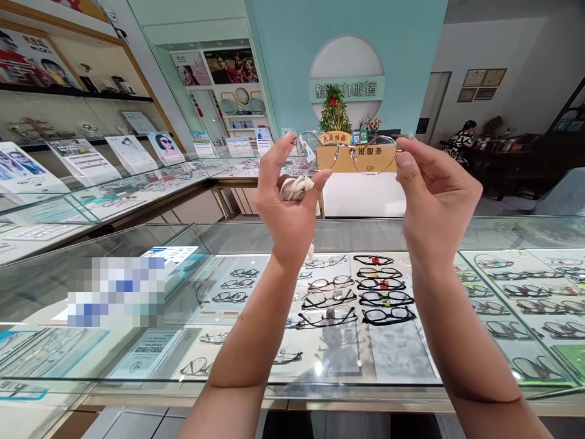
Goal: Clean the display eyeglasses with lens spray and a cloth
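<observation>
I hold a pair of thin metal-rimmed glasses (348, 152) up in front of me with both hands, lenses facing me. My left hand (287, 198) pinches the left end of the frame and also keeps a crumpled white cloth (297, 186) between thumb and palm. My right hand (434, 195) grips the right end at the hinge. A small tag hangs by the left lens.
Below my arms runs a glass display counter (256, 238) with several rows of glasses (356, 299) inside. More glass cases (137, 183) line the left wall. A cashier desk (361, 183) with a potted plant (335, 116) stands behind. A person (461, 143) sits at far right.
</observation>
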`<state>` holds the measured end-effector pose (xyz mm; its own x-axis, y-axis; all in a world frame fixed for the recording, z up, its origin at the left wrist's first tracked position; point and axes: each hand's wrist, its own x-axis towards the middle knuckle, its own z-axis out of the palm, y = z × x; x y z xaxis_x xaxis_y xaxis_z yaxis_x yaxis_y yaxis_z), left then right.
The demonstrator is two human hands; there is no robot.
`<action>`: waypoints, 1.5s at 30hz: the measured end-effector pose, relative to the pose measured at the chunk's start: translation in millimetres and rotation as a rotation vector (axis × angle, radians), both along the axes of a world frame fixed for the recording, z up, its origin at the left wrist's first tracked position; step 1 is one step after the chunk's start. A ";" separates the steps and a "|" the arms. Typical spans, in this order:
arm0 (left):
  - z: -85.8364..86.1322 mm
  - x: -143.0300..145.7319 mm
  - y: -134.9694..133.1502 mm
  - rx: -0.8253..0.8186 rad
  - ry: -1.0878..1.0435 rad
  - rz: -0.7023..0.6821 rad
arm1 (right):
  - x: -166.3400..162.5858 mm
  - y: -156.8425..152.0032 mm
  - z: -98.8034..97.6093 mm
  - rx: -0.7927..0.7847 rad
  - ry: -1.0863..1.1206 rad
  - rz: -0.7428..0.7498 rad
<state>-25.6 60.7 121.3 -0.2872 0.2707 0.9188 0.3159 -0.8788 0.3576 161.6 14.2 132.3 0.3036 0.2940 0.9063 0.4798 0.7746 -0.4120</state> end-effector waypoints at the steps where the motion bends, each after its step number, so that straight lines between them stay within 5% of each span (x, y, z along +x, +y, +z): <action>1: -0.9 -0.8 2.1 0.014 0.015 -0.003 | 1.0 1.1 0.1 -0.005 0.016 0.029; 6: -3.7 -5.1 15.0 0.153 0.059 0.029 | 7.3 5.9 1.9 -0.051 0.083 0.154; 11: -5.4 -5.6 19.7 0.071 0.082 -0.013 | 11.5 9.6 3.7 -0.099 0.128 0.284; 16: -3.7 1.1 11.3 0.174 0.049 0.004 | 15.7 11.6 5.6 -0.153 0.099 0.296; 23: 4.1 7.4 -10.5 -0.054 -0.019 -0.046 | 20.3 18.7 6.3 -0.163 0.163 0.323; 32: 8.0 14.0 -20.2 -0.049 -0.089 -0.198 | 21.8 18.8 5.5 -0.183 0.166 0.358; 45: 4.7 19.4 -20.2 -0.045 -0.101 -0.169 | 19.4 23.1 4.2 -0.272 0.215 0.391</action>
